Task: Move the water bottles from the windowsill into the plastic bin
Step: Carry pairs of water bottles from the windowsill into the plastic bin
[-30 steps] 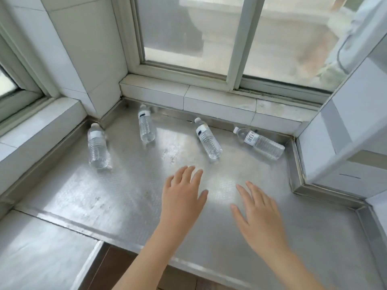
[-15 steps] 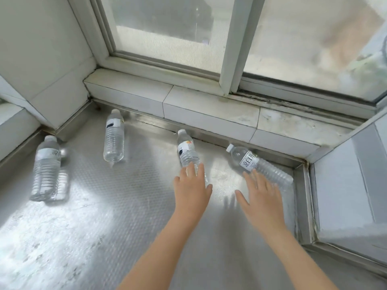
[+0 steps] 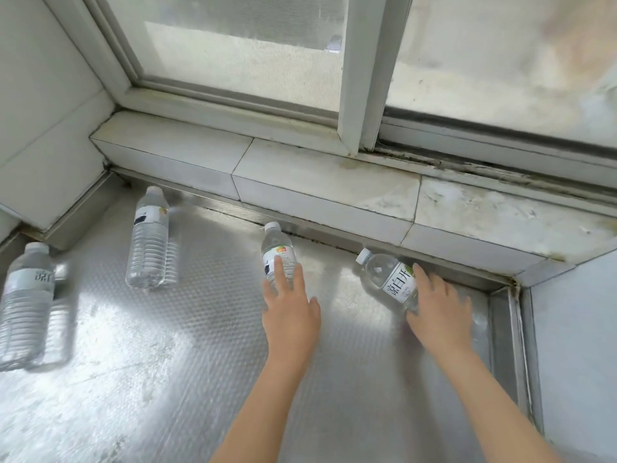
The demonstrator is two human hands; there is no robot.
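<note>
Several clear water bottles with white caps lie on the embossed steel windowsill [image 3: 207, 355]. My left hand [image 3: 290, 305] rests flat over the lower half of the middle bottle [image 3: 277, 247], fingers stretched out along it. My right hand [image 3: 440, 312] covers the body of the rightmost bottle [image 3: 389, 277], whose white label with dark characters shows; its fingers lie across the bottle, not clearly closed. Both bottles still lie on the sill. Two more bottles, one [image 3: 148, 242] and the other [image 3: 25, 299], lie to the left, untouched. No plastic bin is in view.
A white tiled ledge [image 3: 320, 192] runs behind the bottles under the window frame [image 3: 354, 75]. Tiled walls close in on the left [image 3: 43, 105] and right [image 3: 574, 355]. A raised steel lip [image 3: 504, 325] borders the sill on the right.
Both hands have reached forward from mid-sill onto the two right-hand bottles. The view has moved closer and to the right, so the left bottles have slid toward the frame's left edge.
</note>
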